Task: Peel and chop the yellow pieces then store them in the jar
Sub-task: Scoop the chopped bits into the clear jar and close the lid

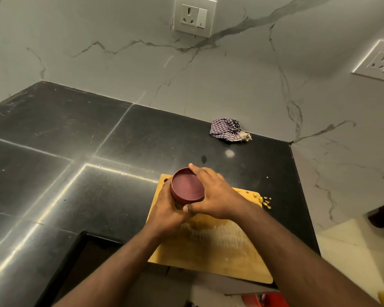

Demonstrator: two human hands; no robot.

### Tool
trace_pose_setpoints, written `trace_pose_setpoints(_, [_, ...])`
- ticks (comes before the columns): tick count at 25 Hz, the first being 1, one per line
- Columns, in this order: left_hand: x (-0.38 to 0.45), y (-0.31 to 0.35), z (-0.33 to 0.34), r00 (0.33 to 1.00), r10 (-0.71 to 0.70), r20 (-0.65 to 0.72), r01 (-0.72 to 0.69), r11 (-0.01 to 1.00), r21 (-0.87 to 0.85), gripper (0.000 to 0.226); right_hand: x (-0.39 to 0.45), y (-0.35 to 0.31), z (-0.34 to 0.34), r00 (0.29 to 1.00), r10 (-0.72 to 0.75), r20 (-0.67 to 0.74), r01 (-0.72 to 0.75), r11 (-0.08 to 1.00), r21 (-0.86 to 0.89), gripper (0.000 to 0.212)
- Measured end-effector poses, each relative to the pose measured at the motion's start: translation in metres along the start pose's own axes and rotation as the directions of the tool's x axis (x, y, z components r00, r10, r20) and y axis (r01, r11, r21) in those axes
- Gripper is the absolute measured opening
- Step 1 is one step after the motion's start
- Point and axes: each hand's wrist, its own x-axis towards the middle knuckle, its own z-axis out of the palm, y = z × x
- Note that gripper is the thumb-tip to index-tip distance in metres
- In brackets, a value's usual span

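A jar with a maroon lid (187,189) is held over the far left part of the wooden chopping board (217,247). My left hand (166,211) grips the jar's body from below and the left; the body is mostly hidden. My right hand (213,193) curls round the lid's rim, thumb at the near side and fingers over the far edge. Small yellow scraps (265,201) lie at the board's far right corner and on the counter beside it.
The board sits on a black stone counter (75,151) near its right edge. A crumpled checked cloth (228,129) lies by the marble wall. Wall sockets (194,16) are above. A red object (266,300) shows below the counter's front edge.
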Motion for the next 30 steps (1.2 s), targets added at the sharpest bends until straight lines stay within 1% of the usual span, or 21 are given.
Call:
trace_pose_setpoints(3, [-0.001,0.000,0.000,1.000,0.005,-0.014,-0.005,1.000,0.000,0.098,0.004,-0.009,-0.016,0.997,-0.053,0.058,0.055,0.997,-0.049,0.116])
trace_pose_setpoints(5, [-0.002,0.002,-0.001,1.000,-0.019,-0.022,0.020,1.000,0.008,0.099,0.007,-0.016,-0.023,0.995,-0.053,0.079,0.062,0.991,-0.118,0.112])
trace_pose_setpoints(6, [-0.002,0.004,-0.001,0.999,-0.037,-0.026,0.037,0.999,0.012,0.099,0.008,-0.022,-0.024,0.998,-0.019,0.065,0.031,0.983,-0.182,0.109])
trace_pose_setpoints(7, [-0.003,0.006,0.000,0.998,-0.053,-0.032,0.054,0.998,0.019,0.098,0.009,-0.028,-0.022,0.998,0.043,0.036,-0.032,0.964,-0.262,0.105])
trace_pose_setpoints(9, [-0.003,0.006,0.002,0.997,-0.068,-0.040,0.070,0.997,0.038,0.099,0.010,-0.040,-0.020,0.984,0.173,-0.042,-0.175,0.899,-0.401,0.107])
trace_pose_setpoints(10, [-0.004,0.007,0.002,0.996,-0.077,-0.041,0.078,0.996,0.040,0.099,0.012,-0.043,-0.022,0.978,0.198,-0.066,-0.206,0.874,-0.440,0.109])
trace_pose_setpoints(11, [-0.004,0.007,0.001,0.995,-0.087,-0.041,0.088,0.996,0.033,0.099,0.014,-0.044,-0.026,0.982,0.177,-0.059,-0.184,0.873,-0.452,0.109])
trace_pose_setpoints(14, [-0.004,0.006,0.000,0.996,-0.080,-0.041,0.081,0.997,0.018,0.097,0.014,-0.047,-0.040,0.993,0.014,0.115,0.022,0.953,-0.301,0.100])
trace_pose_setpoints(15, [-0.004,0.007,0.000,0.996,-0.082,-0.041,0.083,0.996,0.024,0.097,0.012,-0.045,-0.041,0.992,0.024,0.122,0.013,0.956,-0.292,0.097])
trace_pose_setpoints(17, [-0.004,0.007,0.000,0.994,-0.096,-0.048,0.097,0.995,0.031,0.099,0.014,-0.043,-0.043,0.988,0.149,-0.025,-0.147,0.909,-0.391,0.086])
trace_pose_setpoints(18, [-0.004,0.007,0.000,0.993,-0.102,-0.053,0.104,0.994,0.035,0.100,0.014,-0.043,-0.044,0.978,0.180,-0.105,-0.208,0.883,-0.421,0.080])
trace_pose_setpoints(19, [-0.004,0.007,0.000,0.993,-0.104,-0.054,0.106,0.994,0.039,0.101,0.014,-0.042,-0.044,0.977,0.156,-0.145,-0.204,0.882,-0.424,0.076])
trace_pose_setpoints(20, [-0.004,0.006,0.000,0.994,-0.100,-0.052,0.102,0.994,0.041,0.101,0.013,-0.041,-0.045,0.987,0.098,-0.129,-0.141,0.914,-0.381,0.076])
trace_pose_setpoints(22, [-0.003,0.003,0.000,0.995,-0.087,-0.045,0.089,0.995,0.050,0.100,0.010,-0.044,-0.046,1.000,-0.009,0.010,0.011,0.975,-0.221,0.082])
trace_pose_setpoints(23, [-0.003,0.003,0.000,0.995,-0.086,-0.045,0.088,0.995,0.051,0.101,0.009,-0.046,-0.044,0.997,-0.021,0.076,0.034,0.984,-0.176,0.084])
trace_pose_setpoints(24, [-0.002,0.003,0.000,0.995,-0.089,-0.045,0.091,0.994,0.054,0.102,0.008,-0.045,-0.040,0.995,0.008,0.098,0.010,0.984,-0.178,0.085])
trace_pose_setpoints(25, [-0.002,0.002,0.000,0.995,-0.093,-0.047,0.095,0.994,0.059,0.104,0.011,-0.042,-0.039,0.994,0.081,0.074,-0.063,0.974,-0.218,0.084])
trace_pose_setpoints(27, [-0.002,0.000,0.001,0.993,-0.104,-0.053,0.107,0.992,0.070,0.106,0.014,-0.041,-0.046,0.972,0.234,-0.033,-0.232,0.916,-0.327,0.083])
trace_pose_setpoints(28, [-0.002,-0.001,0.001,0.993,-0.102,-0.055,0.106,0.992,0.071,0.107,0.015,-0.040,-0.049,0.971,0.230,-0.069,-0.239,0.903,-0.357,0.082])
trace_pose_setpoints(29, [-0.001,-0.002,0.002,0.994,-0.099,-0.055,0.102,0.993,0.066,0.109,0.014,-0.038,-0.050,0.984,0.167,-0.063,-0.179,0.924,-0.337,0.082])
trace_pose_setpoints(30, [-0.001,-0.003,0.002,0.994,-0.096,-0.049,0.099,0.993,0.064,0.111,0.012,-0.039,-0.052,0.998,0.070,-0.007,-0.069,0.962,-0.265,0.086])
